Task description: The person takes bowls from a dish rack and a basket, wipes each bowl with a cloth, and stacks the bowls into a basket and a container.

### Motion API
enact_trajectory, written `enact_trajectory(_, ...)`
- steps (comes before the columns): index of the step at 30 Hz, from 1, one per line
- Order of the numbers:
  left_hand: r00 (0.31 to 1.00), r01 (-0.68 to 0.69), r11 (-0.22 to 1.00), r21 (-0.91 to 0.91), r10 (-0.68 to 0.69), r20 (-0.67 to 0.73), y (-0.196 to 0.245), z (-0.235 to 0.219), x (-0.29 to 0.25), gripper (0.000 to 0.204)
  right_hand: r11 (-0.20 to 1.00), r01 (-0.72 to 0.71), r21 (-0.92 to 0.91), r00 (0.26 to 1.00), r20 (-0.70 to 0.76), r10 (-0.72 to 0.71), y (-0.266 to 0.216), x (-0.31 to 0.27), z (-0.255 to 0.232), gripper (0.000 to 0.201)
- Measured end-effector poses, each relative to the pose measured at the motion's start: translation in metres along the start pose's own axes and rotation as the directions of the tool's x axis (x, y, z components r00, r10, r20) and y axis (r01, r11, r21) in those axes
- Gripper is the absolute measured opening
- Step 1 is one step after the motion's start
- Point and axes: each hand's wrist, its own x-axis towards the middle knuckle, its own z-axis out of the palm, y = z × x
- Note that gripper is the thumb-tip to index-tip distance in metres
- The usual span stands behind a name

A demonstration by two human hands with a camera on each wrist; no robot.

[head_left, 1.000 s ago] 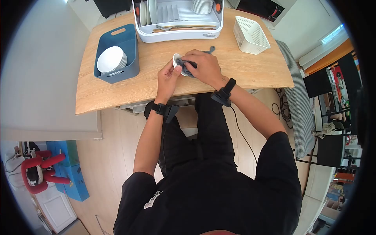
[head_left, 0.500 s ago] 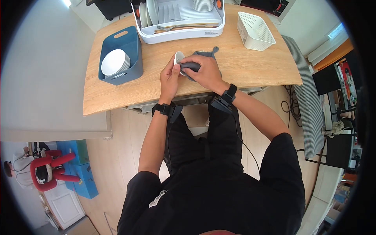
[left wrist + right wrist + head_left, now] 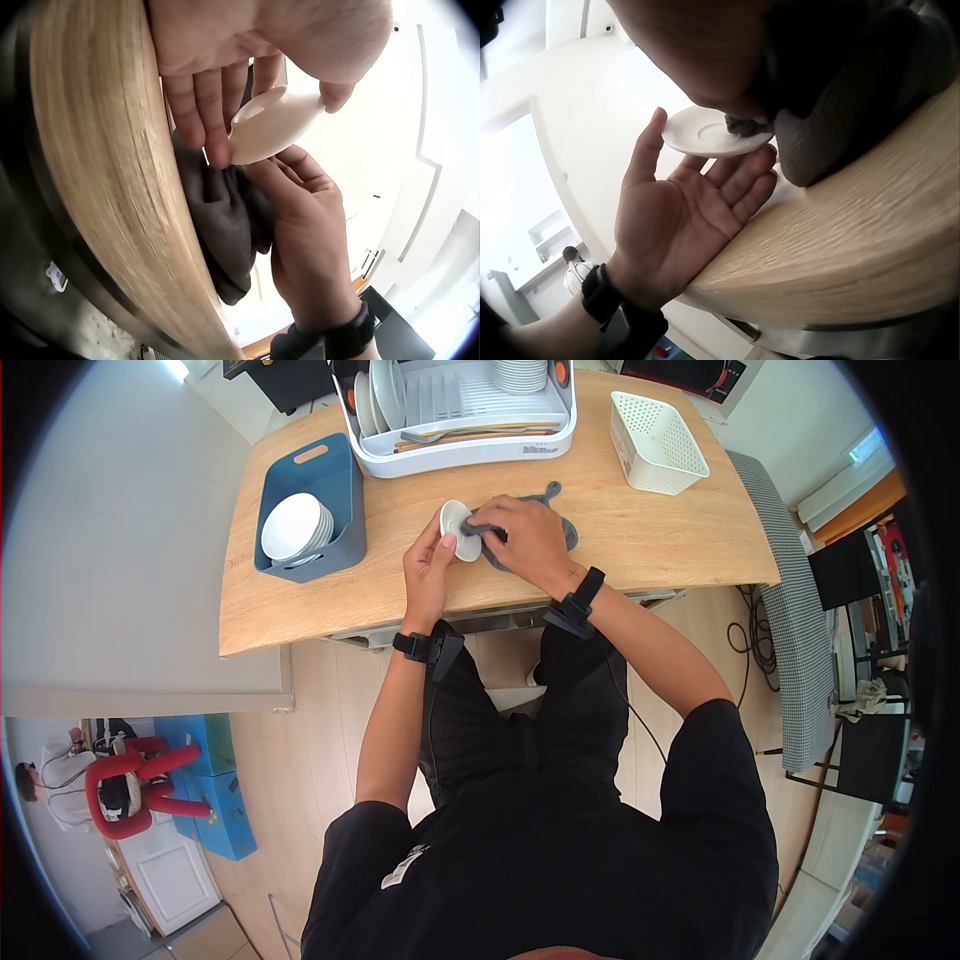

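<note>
Above the near part of the table, my left hand (image 3: 428,574) holds a small white saucer (image 3: 453,517) at its edge, thumb on one side and fingers underneath. The saucer (image 3: 690,129) is tilted, with a ring marked in its middle. My right hand (image 3: 528,538) pinches a dark grey cloth (image 3: 500,556) and presses a fold of it against the saucer's upper face. The rest of the cloth (image 3: 217,217) hangs in loose folds down to the wood, and its looped corner lies on the table beyond the right hand.
Left on the table (image 3: 330,605) stands a blue bin (image 3: 345,510) with stacked white bowls (image 3: 290,528). A white dish rack (image 3: 470,460) at the back holds plates, a stack of small dishes and utensils. A white perforated basket (image 3: 680,472) stands at the right.
The saucer has turned so that more of its face shows in the head view. My right hand has shifted the cloth over its surface, and the head view has moved slightly.
</note>
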Motion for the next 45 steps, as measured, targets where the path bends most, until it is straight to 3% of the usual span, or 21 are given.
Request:
enact_trajectory(2,0.999,-0.017,0.999,-0.028,0.016,-0.04,0.0,0.0,0.003,0.058,0.999,0.034,-0.009,0.999,0.015,-0.034,0.002,-0.001,-0.001,0.019)
enact_trajectory(7,0.995,-0.093,0.993,0.075,0.096,-0.026,0.002,0.001,0.001,0.063,0.976,-0.11,0.187,0.991,0.1,0.092,-0.009,-0.007,-0.006,0.019)
enact_trajectory(10,0.996,-0.089,0.99,0.112,0.091,-0.011,0.005,0.001,-0.003,0.063,0.945,-0.141,0.296,0.989,0.077,0.124,-0.02,-0.007,-0.008,0.018)
enact_trajectory(12,0.996,-0.091,0.989,0.113,0.09,0.016,0.003,-0.001,0.001,0.064,0.927,-0.089,0.365,0.993,-0.037,0.11,-0.024,-0.005,-0.005,0.017)
enact_trajectory(21,0.995,-0.093,0.989,0.113,0.087,0.053,-0.016,-0.015,0.003,0.05,0.966,-0.026,0.256,0.992,-0.11,0.056,-0.003,0.009,-0.008,0.019)
enact_trajectory(23,0.998,-0.032,0.992,-0.118,0.026,-0.059,-0.021,-0.019,-0.001,0.044,0.967,-0.072,0.244,0.989,-0.105,0.1,-0.003,0.007,-0.011,0.02)
enact_trajectory(27,0.991,0.037,0.968,-0.246,-0.068,-0.119,-0.024,-0.019,0.001,0.038,0.96,-0.097,0.263,0.978,-0.155,0.141,0.005,0.01,-0.008,0.021)
enact_trajectory(29,0.96,-0.048,0.991,-0.125,0.011,-0.281,-0.026,-0.012,0.006,0.035,0.924,-0.081,0.373,0.981,-0.133,0.14,0.004,0.015,-0.005,0.022)
enact_trajectory(33,0.942,-0.069,0.998,0.006,0.067,-0.329,-0.002,0.005,0.001,0.043,0.87,-0.041,0.491,0.989,-0.103,0.104,-0.002,0.02,0.004,0.024)
enact_trajectory(39,0.977,-0.009,0.997,0.081,0.026,-0.212,-0.009,-0.007,-0.003,0.071,0.836,-0.021,0.549,0.995,-0.073,0.073,-0.01,0.027,0.016,0.023)
enact_trajectory(41,0.983,-0.096,0.978,0.186,0.123,-0.137,-0.01,-0.005,-0.003,0.084,0.826,-0.024,0.562,0.994,-0.076,0.08,-0.009,0.032,0.017,0.023)
enact_trajectory(45,0.988,-0.046,0.962,0.269,0.083,-0.129,-0.008,-0.006,-0.003,0.093,0.818,0.04,0.574,0.998,-0.058,-0.008,-0.007,0.041,0.019,0.022)
